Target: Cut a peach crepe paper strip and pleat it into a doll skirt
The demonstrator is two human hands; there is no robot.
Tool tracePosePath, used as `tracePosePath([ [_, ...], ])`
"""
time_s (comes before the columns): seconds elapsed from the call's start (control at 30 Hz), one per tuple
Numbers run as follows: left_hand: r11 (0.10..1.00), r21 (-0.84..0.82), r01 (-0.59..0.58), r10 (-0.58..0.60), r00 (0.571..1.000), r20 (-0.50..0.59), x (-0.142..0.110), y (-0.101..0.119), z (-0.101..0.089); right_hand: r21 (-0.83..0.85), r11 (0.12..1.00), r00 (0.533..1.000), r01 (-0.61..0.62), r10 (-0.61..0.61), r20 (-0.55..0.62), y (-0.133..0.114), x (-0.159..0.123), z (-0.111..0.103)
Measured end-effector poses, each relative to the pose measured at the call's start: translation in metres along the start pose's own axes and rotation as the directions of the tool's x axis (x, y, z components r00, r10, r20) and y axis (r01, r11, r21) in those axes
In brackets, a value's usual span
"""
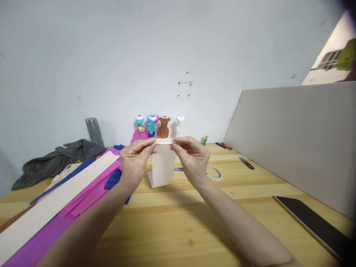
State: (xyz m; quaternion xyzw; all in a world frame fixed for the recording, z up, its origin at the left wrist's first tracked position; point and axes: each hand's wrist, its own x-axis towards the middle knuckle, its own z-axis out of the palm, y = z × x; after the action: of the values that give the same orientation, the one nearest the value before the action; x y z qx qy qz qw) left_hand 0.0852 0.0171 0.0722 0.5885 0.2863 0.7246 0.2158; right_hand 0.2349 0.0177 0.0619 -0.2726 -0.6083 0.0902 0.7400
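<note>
A strip of pale paper (163, 165) stretches between my hands, with its folded top edge pinched at both ends. Below the fold the paper appears to hang down close to the table, its lower end bent back to the left. At the fold's left end are the thumb and fingers of my left hand (137, 157), closed on it. My right hand (192, 157) grips the other end the same way. Partly hidden behind my right hand lie a roll of tape (218, 178) and a blue-handled tool (178, 169) whose kind I cannot make out.
Long strips of coloured paper (58, 198) lie at left, beside a striped cloth (63, 157) and a bottle (94, 131). Several small dress forms (164, 128) stand by the wall. At right are a utility knife (246, 163), a dark phone-like slab (311, 224) and a white panel (294, 137).
</note>
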Motion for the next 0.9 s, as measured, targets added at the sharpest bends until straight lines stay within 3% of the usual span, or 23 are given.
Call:
tracePosePath([
  [0.2,0.998,0.012,-0.062,0.061,0.998,0.033,0.001,-0.006,-0.002,-0.013,0.997,0.997,0.081,-0.081,0.014,0.004,0.001,-0.001],
  [0.57,0.936,0.215,-0.279,0.264,0.96,0.097,0.0,-0.008,-0.006,-0.15,0.973,0.984,0.177,-0.169,0.063,0.003,0.003,-0.002],
  [0.8,0.909,0.286,-0.305,0.284,0.952,0.113,-0.002,-0.011,-0.006,-0.232,0.942,0.97,0.241,-0.227,0.087,0.001,0.004,-0.002],
  [0.9,0.935,0.264,-0.236,0.222,0.971,0.083,-0.003,-0.013,-0.004,-0.252,0.942,0.975,0.221,-0.205,0.088,0.0,0.004,-0.001],
])
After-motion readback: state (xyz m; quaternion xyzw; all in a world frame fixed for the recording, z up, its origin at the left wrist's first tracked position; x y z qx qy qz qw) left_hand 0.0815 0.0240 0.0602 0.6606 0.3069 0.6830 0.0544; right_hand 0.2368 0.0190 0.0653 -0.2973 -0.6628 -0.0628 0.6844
